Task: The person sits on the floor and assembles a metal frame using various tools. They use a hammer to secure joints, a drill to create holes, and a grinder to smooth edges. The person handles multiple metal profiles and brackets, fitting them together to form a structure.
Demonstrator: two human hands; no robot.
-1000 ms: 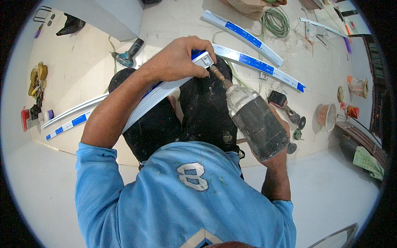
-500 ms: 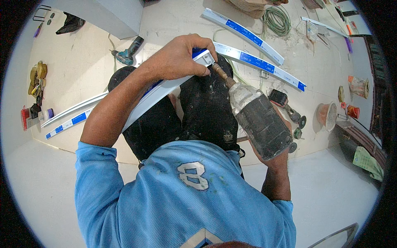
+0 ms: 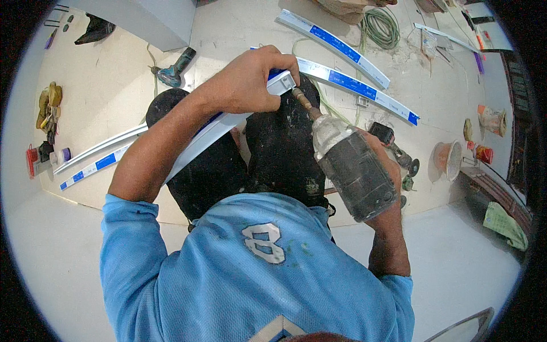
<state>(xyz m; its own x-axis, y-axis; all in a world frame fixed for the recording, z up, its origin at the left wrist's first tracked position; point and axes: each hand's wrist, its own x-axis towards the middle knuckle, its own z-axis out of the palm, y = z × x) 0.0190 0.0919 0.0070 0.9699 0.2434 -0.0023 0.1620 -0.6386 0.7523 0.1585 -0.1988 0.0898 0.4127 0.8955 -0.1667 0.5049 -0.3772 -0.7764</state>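
My left hand point(image 3: 256, 80) is closed round the upper end of a white profile strip point(image 3: 211, 139) with blue film on it. The strip runs slantwise down across my black-trousered thighs, passing beneath my left forearm. Thumb and fingers grip either side of a small fitting in the strip's end. In my right hand point(image 3: 383, 157) is a power driver point(image 3: 356, 171), dusty grey at the front and black behind; its body hides most of my fingers. The driver's bit point(image 3: 305, 102) points up and left, its tip at the fitting. Whether it touches a screw cannot be made out.
More blue-and-white strips point(image 3: 342, 80) lie ahead and at left. A teal cordless drill point(image 3: 174, 71) rests near my left knee. At right are a battery point(image 3: 380, 133), an angle grinder point(image 3: 401, 157) and a bucket point(image 3: 447, 159). A coiled green hose point(image 3: 379, 28) lies farther off.
The driver's rear has turned slightly, showing more of my right hand on its right side. Its tip stays at the strip's end. My left hand keeps its grip almost unmoved.
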